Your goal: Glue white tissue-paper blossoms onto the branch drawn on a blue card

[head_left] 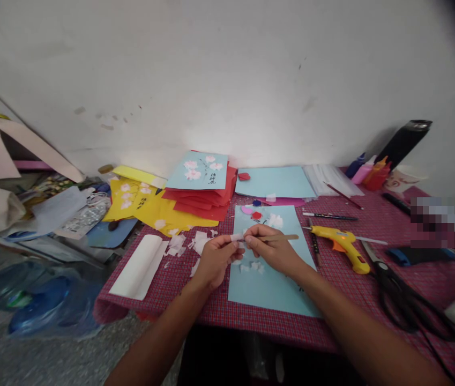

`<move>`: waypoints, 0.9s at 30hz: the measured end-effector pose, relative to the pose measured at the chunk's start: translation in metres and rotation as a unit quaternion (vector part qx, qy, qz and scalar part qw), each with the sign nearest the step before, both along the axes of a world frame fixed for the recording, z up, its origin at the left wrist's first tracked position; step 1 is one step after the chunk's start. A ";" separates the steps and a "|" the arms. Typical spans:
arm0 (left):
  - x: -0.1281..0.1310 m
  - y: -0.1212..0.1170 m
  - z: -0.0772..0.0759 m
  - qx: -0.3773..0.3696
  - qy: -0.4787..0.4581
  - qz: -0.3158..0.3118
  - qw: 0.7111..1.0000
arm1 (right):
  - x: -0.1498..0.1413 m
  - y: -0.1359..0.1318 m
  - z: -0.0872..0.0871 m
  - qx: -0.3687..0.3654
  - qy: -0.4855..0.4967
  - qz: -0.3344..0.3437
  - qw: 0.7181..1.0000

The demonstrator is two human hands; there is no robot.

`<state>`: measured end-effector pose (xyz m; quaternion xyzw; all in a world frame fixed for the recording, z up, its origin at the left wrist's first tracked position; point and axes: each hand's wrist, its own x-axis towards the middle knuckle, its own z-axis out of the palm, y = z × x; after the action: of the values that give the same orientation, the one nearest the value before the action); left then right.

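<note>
Above a light blue paper sheet [265, 292], my two hands meet at the fingertips. My left hand [216, 260] pinches a small piece of white paper [237, 237]. In my right hand [273, 254] is a flat wooden stick [288, 237], its free end pointing right; its other end is hidden by my fingers. White paper petals [254, 267] lie on the sheet below my hands, and a white paper flower [276, 220] is near its top. Blobs of red paint [256, 215] and pink paint [247, 209] show at its upper edge.
Torn white scraps [200, 242] and a folded white paper [136, 266] lie left. Behind are red papers [207, 201] topped by a finished flower card [198, 170]. To the right are a yellow glue gun [342, 242], black scissors [404, 295], paint bottles [367, 170] and a black flask [402, 143].
</note>
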<state>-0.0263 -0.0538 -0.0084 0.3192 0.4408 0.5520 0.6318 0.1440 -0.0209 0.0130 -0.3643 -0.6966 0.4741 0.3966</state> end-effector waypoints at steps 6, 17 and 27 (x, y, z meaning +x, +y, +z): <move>-0.001 -0.001 0.001 -0.002 -0.039 -0.026 0.999 | 0.001 0.005 -0.005 -0.013 0.030 0.000 0.999; -0.001 -0.002 -0.001 0.001 -0.030 -0.019 0.999 | 0.004 0.007 -0.007 -0.029 0.051 0.026 0.998; 0.000 -0.004 -0.002 0.035 0.056 -0.021 0.998 | 0.000 0.008 -0.011 -0.063 0.068 0.024 0.995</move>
<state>-0.0260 -0.0579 -0.0103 0.3808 0.4491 0.5353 0.6055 0.1443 -0.0125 0.0020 -0.3391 -0.6448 0.5503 0.4080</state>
